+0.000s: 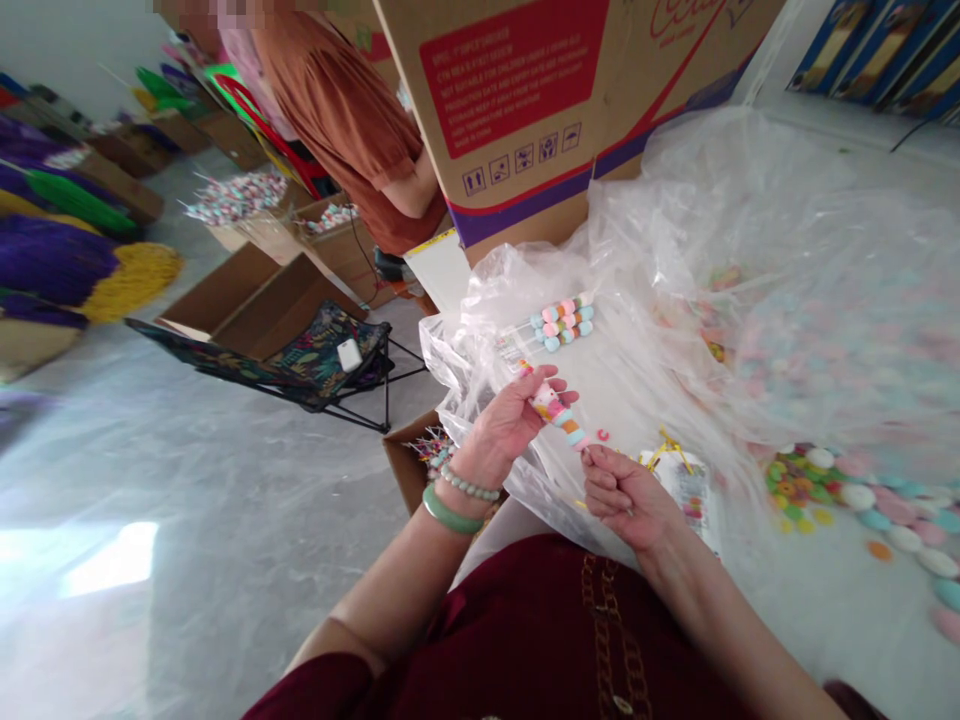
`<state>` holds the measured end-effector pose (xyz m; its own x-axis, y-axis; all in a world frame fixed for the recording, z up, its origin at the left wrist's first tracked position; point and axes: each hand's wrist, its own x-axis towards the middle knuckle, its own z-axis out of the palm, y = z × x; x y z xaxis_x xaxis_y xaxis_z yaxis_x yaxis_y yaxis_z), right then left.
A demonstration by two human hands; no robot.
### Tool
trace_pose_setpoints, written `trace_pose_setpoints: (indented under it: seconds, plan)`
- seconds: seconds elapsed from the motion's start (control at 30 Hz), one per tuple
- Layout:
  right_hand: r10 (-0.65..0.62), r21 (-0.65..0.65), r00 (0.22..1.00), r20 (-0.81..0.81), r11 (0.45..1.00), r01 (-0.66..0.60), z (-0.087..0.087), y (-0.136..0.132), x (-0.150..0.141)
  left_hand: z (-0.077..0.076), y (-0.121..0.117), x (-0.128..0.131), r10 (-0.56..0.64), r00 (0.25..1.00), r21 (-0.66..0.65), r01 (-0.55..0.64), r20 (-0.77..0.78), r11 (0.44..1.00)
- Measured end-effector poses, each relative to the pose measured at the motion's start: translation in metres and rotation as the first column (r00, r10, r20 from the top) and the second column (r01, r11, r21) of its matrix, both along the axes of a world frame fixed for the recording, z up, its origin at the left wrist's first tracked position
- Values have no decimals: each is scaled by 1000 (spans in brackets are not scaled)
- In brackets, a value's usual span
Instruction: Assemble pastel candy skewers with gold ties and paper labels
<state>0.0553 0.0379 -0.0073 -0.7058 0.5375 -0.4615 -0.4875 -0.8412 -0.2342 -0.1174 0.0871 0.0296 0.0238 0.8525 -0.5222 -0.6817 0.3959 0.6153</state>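
My left hand [514,415], with a beaded bracelet and a green bangle at the wrist, is closed around a candy skewer [568,424]. Pink, orange and blue pieces show along the skewer, and its upper part looks covered by a printed wrapper. At its lower end, the fingertips of my right hand [626,495] are pinched together on the pink tip. Just beyond my left hand lies a small group of finished-looking candy skewers [562,322] with white sticks. A small red curled piece [603,435] rests on the table near my right fingers.
Loose pastel candies [900,510] and gummy pieces [799,485] lie at right, partly under clear plastic sheeting [750,200]. Yellow ties [671,450] sit on a printed packet [694,500]. A large carton [517,130] stands behind; a co-worker [352,120], a folding chair [322,360] and boxes are left.
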Motion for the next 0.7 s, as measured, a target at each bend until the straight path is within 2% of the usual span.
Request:
trace_pose_setpoints:
  seconds: [0.1,0.2,0.27,0.33,0.4,0.5,0.57,0.7]
  plan:
    - [7,-49,1000,-7,999,-7,1,3,0,3,-1,-1,18,995,-21,-21,-97,1000]
    - [8,-67,1000,21,998,-7,3,3,-1,0,-5,3,16,991,40,-11,-134,999]
    - [-9,-22,995,95,1000,12,5,1,-3,-4,-9,9,26,993,96,-15,-115,995]
    - [-64,94,967,246,995,42,7,-3,-5,-8,-12,15,35,997,132,-25,-75,991]
    - [-160,278,884,439,960,36,8,-7,-7,-12,-13,19,31,999,131,-27,-29,991]
    - [-311,541,673,671,826,-157,7,-12,-8,-14,-12,20,27,1000,56,-28,16,998]
    - [-381,600,537,752,733,-320,5,-14,-6,-14,-11,19,26,1000,11,-26,14,1000]
    - [-453,569,345,822,626,-534,3,-15,-3,-11,-13,21,23,998,31,-21,-63,999]
